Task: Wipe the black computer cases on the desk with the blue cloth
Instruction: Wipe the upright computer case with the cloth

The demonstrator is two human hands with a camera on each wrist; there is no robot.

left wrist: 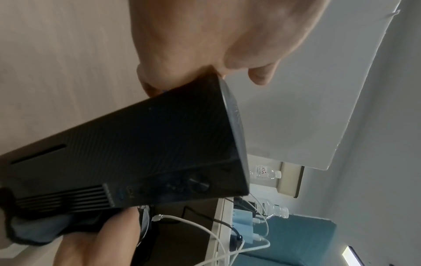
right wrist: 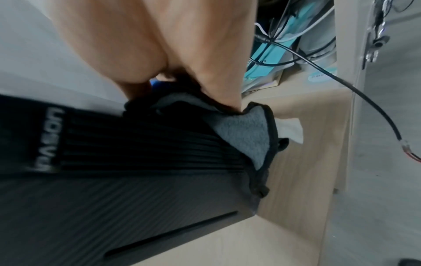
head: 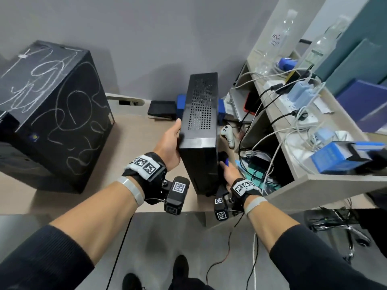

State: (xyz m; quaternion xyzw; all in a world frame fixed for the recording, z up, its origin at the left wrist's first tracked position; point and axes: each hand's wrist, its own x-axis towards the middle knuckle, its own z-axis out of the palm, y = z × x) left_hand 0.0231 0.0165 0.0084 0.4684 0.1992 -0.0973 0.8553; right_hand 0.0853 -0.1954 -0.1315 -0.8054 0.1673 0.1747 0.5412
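Note:
A slim black computer case (head: 199, 126) stands upright on the wooden desk (head: 134, 139). My left hand (head: 171, 141) grips its upper left edge, thumb on top; the left wrist view shows that hand (left wrist: 205, 45) pinching the case (left wrist: 148, 153) at the corner. My right hand (head: 229, 171) holds the blue cloth (head: 226, 162) against the lower right side. In the right wrist view the grey-blue, black-trimmed cloth (right wrist: 246, 136) is bunched under my fingers (right wrist: 218, 86) at the edge of the case (right wrist: 114, 180). A large black case (head: 52, 114) covered in white scribbles sits at the left.
A shelf unit (head: 314, 181) crowded with cables, power strips, bottles and blue boxes stands close on the right. A white game controller (head: 227, 133) and a flat black box (head: 162, 109) lie near the slim case. The desk's front edge is near my wrists.

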